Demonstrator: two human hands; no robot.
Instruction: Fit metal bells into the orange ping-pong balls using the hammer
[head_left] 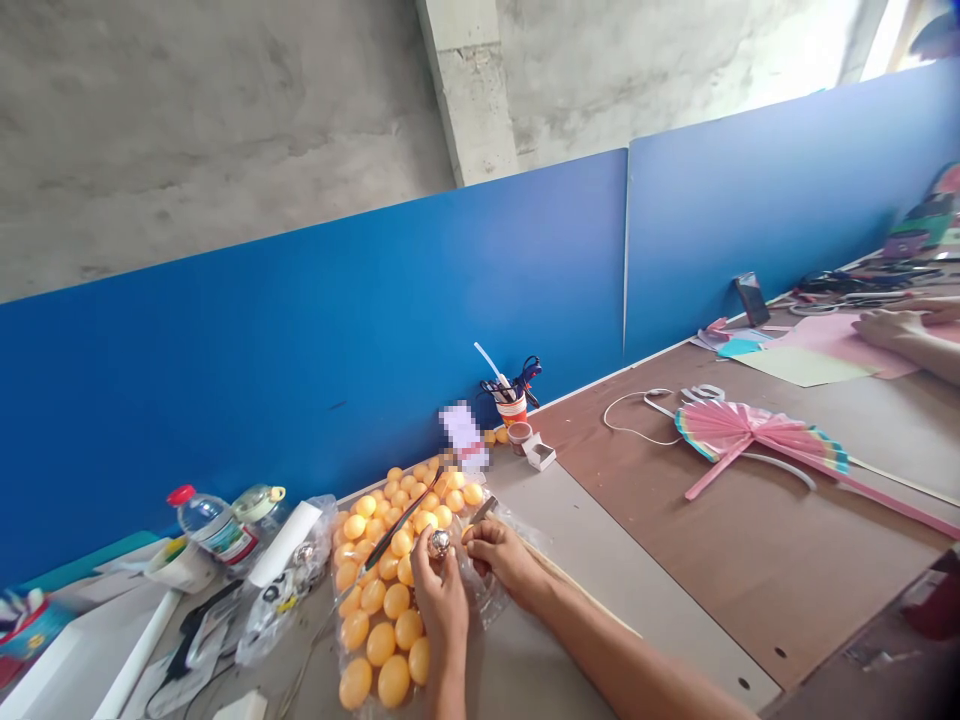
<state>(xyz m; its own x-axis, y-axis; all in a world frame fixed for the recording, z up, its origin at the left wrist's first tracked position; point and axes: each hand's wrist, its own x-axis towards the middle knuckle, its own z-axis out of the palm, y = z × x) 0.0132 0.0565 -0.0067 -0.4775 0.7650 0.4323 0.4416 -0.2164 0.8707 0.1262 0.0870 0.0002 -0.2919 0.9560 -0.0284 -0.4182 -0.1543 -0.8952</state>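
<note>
My left hand (441,582) holds a small shiny silver ball (439,543) between its fingertips, over a clear plastic bag of orange balls (381,643). Just to the right, my right hand (495,552) is closed in a pinch near the silver ball; what sits between its fingertips is too small to name. A dark, thin tool (484,510) shows just above the right fingers. Across the orange balls lies a dark, narrow strip (397,530).
At the left are a bottle with a red cap (214,525), a glass jar (259,505) and plastic bags. A cup of tools (511,405) stands by the blue partition (300,370). Rightward lies a pink paper fan (757,430); another person's hand (892,328) rests on pink paper.
</note>
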